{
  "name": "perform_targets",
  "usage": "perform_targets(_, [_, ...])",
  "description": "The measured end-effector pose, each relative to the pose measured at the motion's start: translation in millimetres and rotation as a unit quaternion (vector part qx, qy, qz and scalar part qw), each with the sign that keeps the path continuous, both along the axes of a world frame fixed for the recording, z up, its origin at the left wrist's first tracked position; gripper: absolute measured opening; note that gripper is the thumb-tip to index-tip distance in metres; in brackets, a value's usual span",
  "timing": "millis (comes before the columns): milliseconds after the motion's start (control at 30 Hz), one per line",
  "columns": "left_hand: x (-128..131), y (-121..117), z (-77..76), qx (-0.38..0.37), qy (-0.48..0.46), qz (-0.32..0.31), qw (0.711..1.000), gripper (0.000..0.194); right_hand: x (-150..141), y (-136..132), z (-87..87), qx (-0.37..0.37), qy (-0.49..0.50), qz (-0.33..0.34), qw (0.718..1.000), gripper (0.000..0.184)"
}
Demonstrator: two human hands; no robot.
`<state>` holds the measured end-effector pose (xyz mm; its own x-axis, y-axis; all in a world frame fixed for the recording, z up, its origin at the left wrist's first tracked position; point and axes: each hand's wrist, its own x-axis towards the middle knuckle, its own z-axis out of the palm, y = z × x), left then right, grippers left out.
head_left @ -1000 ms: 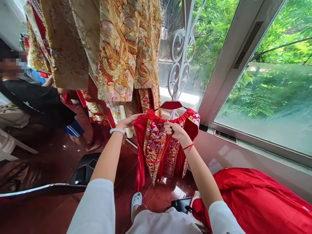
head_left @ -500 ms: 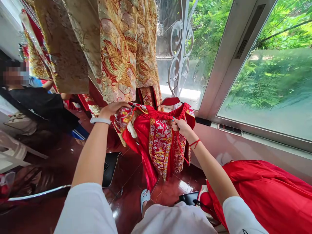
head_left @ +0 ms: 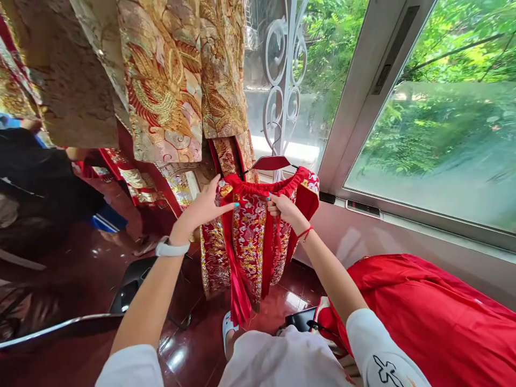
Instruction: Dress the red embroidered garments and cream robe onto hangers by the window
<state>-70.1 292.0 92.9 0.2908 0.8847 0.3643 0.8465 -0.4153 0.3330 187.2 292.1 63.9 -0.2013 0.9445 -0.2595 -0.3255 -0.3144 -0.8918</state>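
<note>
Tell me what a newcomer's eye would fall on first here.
Probably the red cloth garment embroidered in silver and gold, on a hanger at the centre, with the person's left hand and right hand at its gathered top. Next, the long gold-and-red embroidered garments hanging at upper left, and the plain red cloth spread at lower right.

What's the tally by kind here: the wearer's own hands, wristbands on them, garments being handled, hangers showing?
Hands: 2 (left hand, right hand)
Wristbands: 2 (white band, red cord)
Garments: 1 (red embroidered garment)
Hangers: 1 (red hanger)
Total: 6
</note>
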Motion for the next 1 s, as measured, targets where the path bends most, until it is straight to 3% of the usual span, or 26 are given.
perform_targets(133, [36.6, 22.7, -14.6, 0.061, 0.009, 0.111, 0.992, 0.063, -9.9, -1.0, -4.4, 0.003, 0.022, -0.011, 1.000, 0.038])
perform_targets(233, [54.4, 38.0, -32.8, 0.116, -0.039, 0.165, 0.979, 0.048, -11.4, -0.6, -7.7, 0.002, 0.036, -0.026, 0.999, 0.034])
perform_targets(333, [71.0, 40.4, -48.7, 0.138, -0.106, 0.192, 0.966, 0.050, -9.5, 2.2, -11.0, -0.001, 0.037, -0.041, 0.998, 0.034])
perform_targets(400, [85.2, 31.1, -53.7, 0.147, -0.150, 0.178, 0.961, 0.060, -7.9, 3.8, -13.7, -0.001, 0.037, -0.050, 0.998, 0.035])
perform_targets(467, [102.4, 15.1, -53.5, 0.177, -0.180, 0.141, 0.957, 0.067, -7.2, 4.2, -16.8, -0.001, 0.036, -0.056, 0.998, 0.035])
perform_targets(567, [125.7, -3.4, -42.5, 0.220, -0.181, 0.072, 0.956, 0.054, -8.7, 2.9, -21.2, 0.001, 0.034, -0.059, 0.998, 0.037])
perform_targets(667, [129.5, 9.5, -17.9, 0.215, -0.193, 0.090, 0.953, 0.046, -11.3, 1.2, -24.3, 0.007, 0.032, -0.062, 0.998, 0.039])
perform_targets(767, [108.2, 53.2, 12.8, 0.115, -0.178, 0.151, 0.966, 0.043, -13.8, 0.8, -25.9, 0.014, 0.029, -0.063, 0.997, 0.037])
perform_targets(833, [87.8, 86.1, 30.2, -0.052, -0.130, 0.112, 0.984, 0.031, -16.0, 1.0, -26.4, 0.014, 0.024, -0.067, 0.997, 0.037])
perform_targets(900, [70.3, 112.5, 42.3, -0.208, -0.111, 0.053, 0.970, 0.034, -18.5, 1.0, -26.6, 0.012, 0.019, -0.073, 0.997, 0.038])
perform_targets(1000, [58.1, 134.6, 50.6, -0.306, -0.105, 0.031, 0.946, 0.038, -21.3, -0.3, -26.5, 0.013, 0.024, -0.072, 0.997, 0.039])
